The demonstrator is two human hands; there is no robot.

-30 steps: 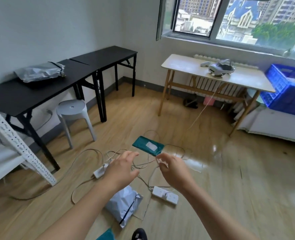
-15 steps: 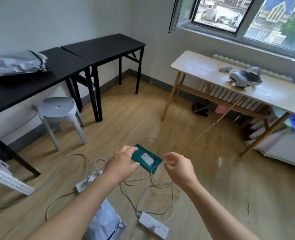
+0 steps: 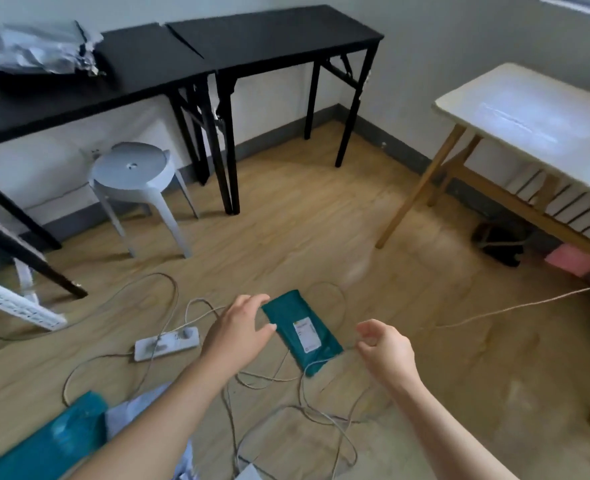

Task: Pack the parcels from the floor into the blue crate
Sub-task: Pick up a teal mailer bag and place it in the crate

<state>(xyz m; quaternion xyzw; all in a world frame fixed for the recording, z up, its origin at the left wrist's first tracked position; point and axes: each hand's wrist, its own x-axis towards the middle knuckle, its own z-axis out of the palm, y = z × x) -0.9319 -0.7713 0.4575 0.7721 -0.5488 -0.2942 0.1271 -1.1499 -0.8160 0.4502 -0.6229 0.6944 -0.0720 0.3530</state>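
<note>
While both hands hover low in the middle of the frame, I see the teal parcel (image 3: 302, 332) lying flat on the wooden floor (image 3: 321, 237) between them. Its upper-left end sits just by the spread, relaxed fingers of the left hand (image 3: 241, 327), though I cannot tell whether they touch it. Its long axis runs from upper left to lower right, white label face up, with a thin white cable (image 3: 321, 357) crossing its lower-right end; the right hand (image 3: 385, 344) is just right of it, fingers loosely curled, and I cannot tell whether they pinch the cable.
</note>
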